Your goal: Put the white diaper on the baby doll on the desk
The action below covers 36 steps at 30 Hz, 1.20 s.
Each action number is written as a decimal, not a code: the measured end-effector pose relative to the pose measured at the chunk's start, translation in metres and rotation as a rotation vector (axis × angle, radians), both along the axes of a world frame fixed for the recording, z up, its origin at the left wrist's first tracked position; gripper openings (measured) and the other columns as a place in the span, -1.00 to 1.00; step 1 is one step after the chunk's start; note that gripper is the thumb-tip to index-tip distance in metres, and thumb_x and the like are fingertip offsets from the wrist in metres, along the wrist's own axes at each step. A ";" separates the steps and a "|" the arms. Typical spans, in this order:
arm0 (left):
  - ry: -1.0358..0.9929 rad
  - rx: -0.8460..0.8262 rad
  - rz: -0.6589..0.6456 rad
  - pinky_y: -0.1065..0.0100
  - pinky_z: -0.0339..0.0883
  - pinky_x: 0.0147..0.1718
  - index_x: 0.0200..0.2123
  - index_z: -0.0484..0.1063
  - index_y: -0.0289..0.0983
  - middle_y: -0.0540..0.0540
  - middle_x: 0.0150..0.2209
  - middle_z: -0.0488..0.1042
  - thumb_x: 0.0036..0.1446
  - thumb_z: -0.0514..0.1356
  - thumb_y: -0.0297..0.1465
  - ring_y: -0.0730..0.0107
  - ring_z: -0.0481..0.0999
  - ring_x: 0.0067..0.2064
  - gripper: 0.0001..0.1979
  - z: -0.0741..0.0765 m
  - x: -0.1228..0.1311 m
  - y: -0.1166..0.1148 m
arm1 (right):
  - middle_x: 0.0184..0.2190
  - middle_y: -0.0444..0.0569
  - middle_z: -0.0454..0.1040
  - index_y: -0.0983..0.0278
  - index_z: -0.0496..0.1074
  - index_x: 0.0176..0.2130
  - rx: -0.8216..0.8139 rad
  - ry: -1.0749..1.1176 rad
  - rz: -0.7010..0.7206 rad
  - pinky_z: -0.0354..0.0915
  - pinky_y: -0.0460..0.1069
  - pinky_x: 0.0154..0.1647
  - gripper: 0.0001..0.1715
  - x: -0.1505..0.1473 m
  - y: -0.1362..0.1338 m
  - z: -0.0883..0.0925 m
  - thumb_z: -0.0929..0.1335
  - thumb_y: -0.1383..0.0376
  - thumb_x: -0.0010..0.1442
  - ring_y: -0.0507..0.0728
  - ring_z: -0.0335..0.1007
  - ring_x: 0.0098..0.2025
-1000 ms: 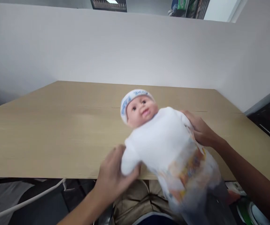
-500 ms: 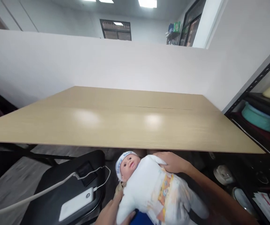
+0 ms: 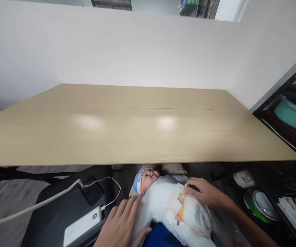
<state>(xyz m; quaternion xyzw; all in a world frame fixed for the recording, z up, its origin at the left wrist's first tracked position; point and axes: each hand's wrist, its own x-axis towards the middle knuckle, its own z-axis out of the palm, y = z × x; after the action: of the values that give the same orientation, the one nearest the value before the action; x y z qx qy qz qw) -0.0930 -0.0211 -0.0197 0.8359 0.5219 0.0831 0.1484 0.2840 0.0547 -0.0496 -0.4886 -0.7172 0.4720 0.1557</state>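
A baby doll (image 3: pixel 160 199) in white clothing, a diaper with an orange print and a blue-and-white headband lies face up on the lap, below the table's front edge. My left hand (image 3: pixel 123 219) rests on the doll's arm and side near its head, fingers extended and the thumb apart. On the doll's other side, my right hand (image 3: pixel 201 192) has its thumb and fingers at the top of the diaper, bent around the white cloth there.
A wooden table (image 3: pixel 137 137) spans the view before a white wall. At left, a black chair (image 3: pixel 52 212) bears a white power bank (image 3: pixel 83 226) with cables. Shelves at right hold a teal basin (image 3: pixel 294 115) and other items.
The view has tilted down. My left hand has shifted from gripping the doll's arm to lying over it with fingers stretched. My right hand has moved from the doll's shoulder area to the diaper's top.
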 end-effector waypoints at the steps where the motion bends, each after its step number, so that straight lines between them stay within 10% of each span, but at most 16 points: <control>1: -0.061 0.043 -0.057 0.03 0.50 0.19 0.45 0.38 -0.11 -0.26 0.32 0.58 0.47 0.22 0.05 -0.14 0.60 0.26 -0.36 0.008 0.013 0.008 | -0.19 0.04 0.68 0.25 0.64 -0.20 0.005 -0.021 -0.023 0.39 0.08 -0.07 -0.55 -0.002 -0.003 0.002 0.34 0.00 0.52 0.23 0.59 -0.12; 8: -0.453 -0.248 -0.530 0.12 0.38 0.22 0.21 0.49 -0.15 -0.18 0.21 0.58 0.54 0.24 -0.16 0.08 0.51 0.19 -0.69 0.018 0.099 0.067 | -0.17 0.01 0.77 0.24 0.63 -0.11 -0.113 0.073 -0.185 0.43 0.06 -0.07 -0.66 -0.003 -0.006 -0.001 0.43 0.03 0.40 0.27 0.70 -0.09; 21: -0.726 -0.299 -0.430 0.18 0.29 0.13 -0.01 0.59 -0.17 -0.09 -0.06 0.63 0.54 0.27 -0.26 0.21 0.50 0.02 -0.86 -0.013 0.099 0.067 | -0.37 -0.02 0.65 0.16 0.46 -0.35 0.149 -0.080 -0.348 0.37 0.09 -0.15 -0.61 0.020 0.022 -0.051 0.37 -0.04 0.37 0.24 0.59 -0.26; 30: -0.979 -0.404 -0.386 0.25 0.40 0.00 -0.10 0.61 -0.22 -0.12 -0.16 0.69 0.47 0.38 -0.24 0.26 0.57 -0.06 -0.83 -0.012 0.081 0.060 | 0.16 0.05 0.63 0.16 0.57 0.15 0.210 0.156 0.153 0.36 0.09 0.29 -0.68 -0.023 0.013 0.011 0.34 0.11 0.57 0.20 0.54 0.22; 36: -0.842 -0.650 -0.542 0.25 0.38 0.00 -0.13 0.63 -0.19 -0.05 -0.23 0.75 0.34 0.48 -0.11 0.29 0.58 -0.14 -0.71 0.008 0.041 0.037 | -0.32 -0.06 0.53 0.23 0.48 -0.28 0.242 -0.057 0.195 0.29 0.07 -0.07 -0.44 -0.002 -0.001 0.046 0.23 -0.05 0.63 0.15 0.42 -0.21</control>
<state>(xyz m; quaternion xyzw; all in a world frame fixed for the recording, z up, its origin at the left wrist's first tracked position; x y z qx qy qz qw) -0.0521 0.0156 -0.0117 0.7461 0.1851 0.2026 0.6067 0.2820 0.0541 -0.0039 -0.4074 -0.8170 0.3809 0.1464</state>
